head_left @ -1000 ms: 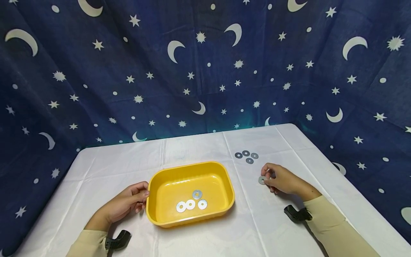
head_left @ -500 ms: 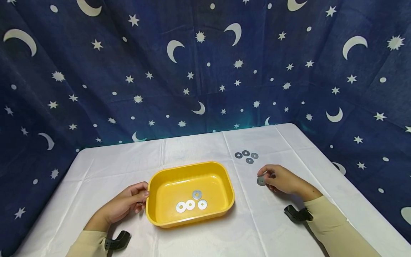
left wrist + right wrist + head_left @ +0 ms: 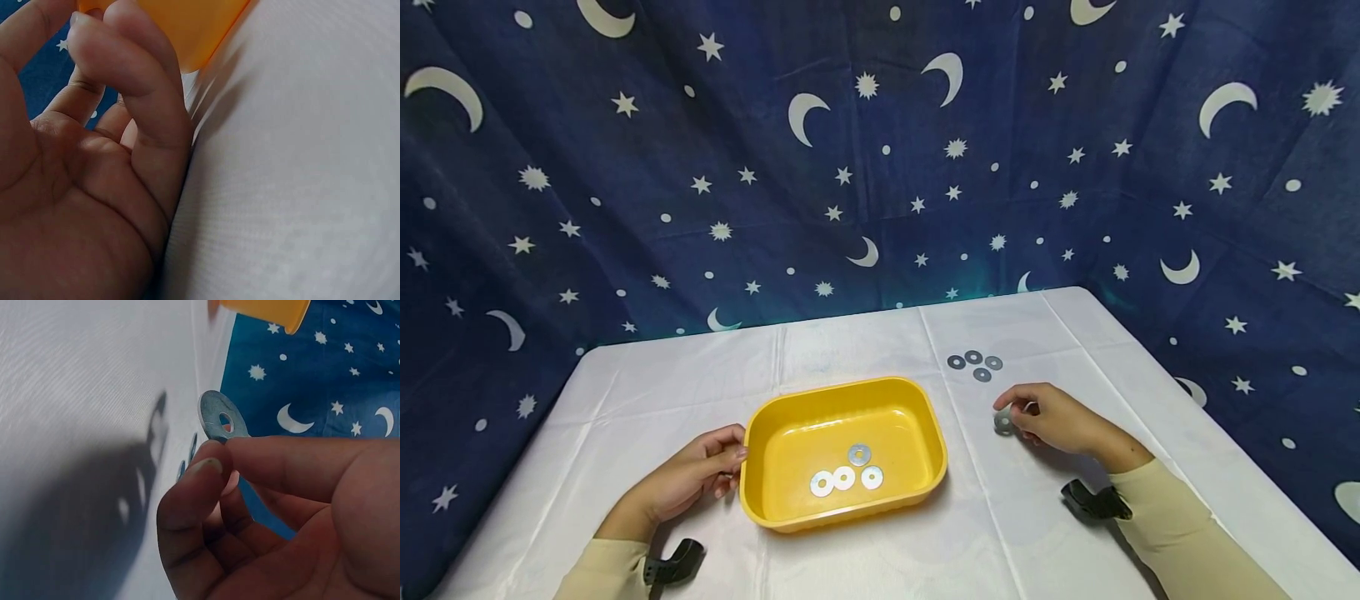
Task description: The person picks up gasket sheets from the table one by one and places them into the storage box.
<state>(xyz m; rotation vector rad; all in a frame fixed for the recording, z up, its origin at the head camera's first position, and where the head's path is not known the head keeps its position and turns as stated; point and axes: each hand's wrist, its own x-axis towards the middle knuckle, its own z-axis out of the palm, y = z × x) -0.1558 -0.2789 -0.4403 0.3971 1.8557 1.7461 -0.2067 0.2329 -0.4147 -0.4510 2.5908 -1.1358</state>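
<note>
A yellow plastic tray (image 3: pixel 775 454) stands on the white-covered table with several flat metal washers (image 3: pixel 844 477) lying in it. My left hand (image 3: pixel 688 475) grips its left rim between thumb and fingers; the left wrist view shows the tray wall (image 3: pixel 194 31) beyond curled fingers. To the right of the tray, my right hand (image 3: pixel 1063 419) pinches a single washer (image 3: pixel 1003 423) between thumb and index finger. In the right wrist view this washer (image 3: pixel 211 412) is tilted, its centre hole showing, its lower edge covered by the fingertips.
Several darker-looking washers (image 3: pixel 982 375) lie grouped on the table beyond the right hand. White cloth (image 3: pixel 880 567) covers the table, and a dark blue curtain (image 3: pixel 880 200) with moons and stars hangs behind it. Each wrist wears a black band (image 3: pixel 677 562).
My right hand has shifted its fingers slightly leftward, and the pinched washer has turned and moved a little left. The left hand still holds the tray, which stays in place.
</note>
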